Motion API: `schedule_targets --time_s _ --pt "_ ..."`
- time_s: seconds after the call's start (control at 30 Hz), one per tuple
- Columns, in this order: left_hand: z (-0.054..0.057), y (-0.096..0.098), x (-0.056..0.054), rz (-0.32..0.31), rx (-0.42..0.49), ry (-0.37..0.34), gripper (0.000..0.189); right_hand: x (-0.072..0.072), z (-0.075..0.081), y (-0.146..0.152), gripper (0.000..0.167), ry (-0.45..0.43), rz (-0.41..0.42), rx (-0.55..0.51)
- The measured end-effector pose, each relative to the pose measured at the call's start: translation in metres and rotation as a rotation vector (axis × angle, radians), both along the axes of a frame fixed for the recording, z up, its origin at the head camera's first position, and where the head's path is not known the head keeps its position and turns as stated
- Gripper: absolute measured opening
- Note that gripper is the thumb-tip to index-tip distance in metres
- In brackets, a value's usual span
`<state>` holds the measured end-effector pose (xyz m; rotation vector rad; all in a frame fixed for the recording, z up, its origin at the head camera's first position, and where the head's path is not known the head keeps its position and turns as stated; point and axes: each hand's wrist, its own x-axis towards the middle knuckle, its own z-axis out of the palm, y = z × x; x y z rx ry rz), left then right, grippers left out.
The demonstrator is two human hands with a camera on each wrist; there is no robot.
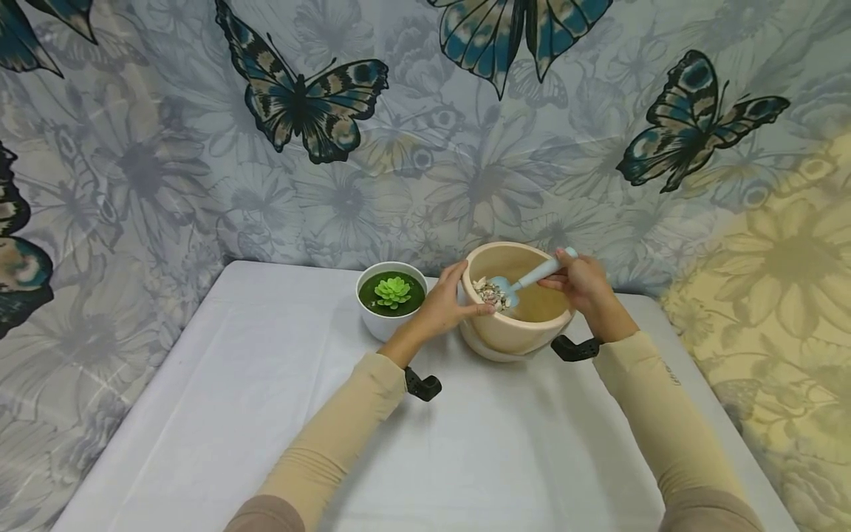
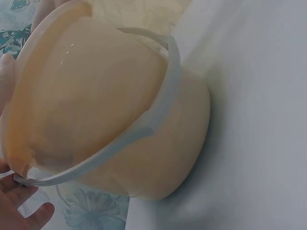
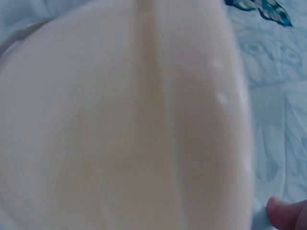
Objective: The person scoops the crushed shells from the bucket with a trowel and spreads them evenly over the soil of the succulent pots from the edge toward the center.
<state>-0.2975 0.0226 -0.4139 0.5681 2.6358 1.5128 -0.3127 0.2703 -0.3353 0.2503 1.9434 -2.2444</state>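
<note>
A beige bucket (image 1: 512,336) stands on the table against the back cloth. Its pale grey-blue handle (image 2: 165,91) hangs down along the front wall, clearest in the left wrist view. My left hand (image 1: 440,304) holds the bucket's left rim, thumb toward the front. The right hand (image 1: 585,287) grips a light blue toy shovel (image 1: 537,274) by its handle, above the right part of the bucket. The shovel's blade points left, beside a small heap of seashells (image 1: 490,292) near the left rim. Whether the shells lie on the blade or under it, I cannot tell.
Left of the bucket, close to my left forearm, stands a white pot (image 1: 382,325) with a green succulent (image 1: 392,292). A white cloth covers the table (image 1: 266,414). Behind it hangs a cloth printed with butterflies (image 1: 302,107) and flowers.
</note>
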Motion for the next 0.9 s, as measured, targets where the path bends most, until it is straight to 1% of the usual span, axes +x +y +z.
schedule_targets --time_s 0.13,0.3,0.47,0.57,0.7,0.8,0.9 --pt "-0.001 0.003 0.001 0.009 -0.016 0.010 0.107 0.000 0.001 0.008 0.022 -0.021 -0.004 -0.094" --pt "-0.001 0.004 0.000 0.009 -0.042 0.014 0.107 -0.003 0.002 0.016 0.026 -0.060 0.009 -0.189" --pt "0.002 0.003 -0.002 -0.002 -0.054 0.024 0.107 -0.005 0.005 0.026 0.019 -0.112 -0.009 -0.299" --pt "0.004 0.003 -0.002 -0.004 -0.058 0.031 0.107 -0.006 0.007 0.030 0.017 -0.130 -0.022 -0.333" --pt "0.004 0.001 -0.001 -0.010 -0.072 0.028 0.107 -0.004 0.005 0.035 0.015 -0.155 -0.061 -0.375" --pt "0.005 0.000 -0.001 -0.013 -0.083 0.037 0.107 -0.002 0.005 0.037 0.013 -0.156 -0.083 -0.414" --pt "0.005 -0.001 -0.002 -0.016 -0.093 0.056 0.107 0.000 0.003 0.040 0.011 -0.141 -0.087 -0.436"
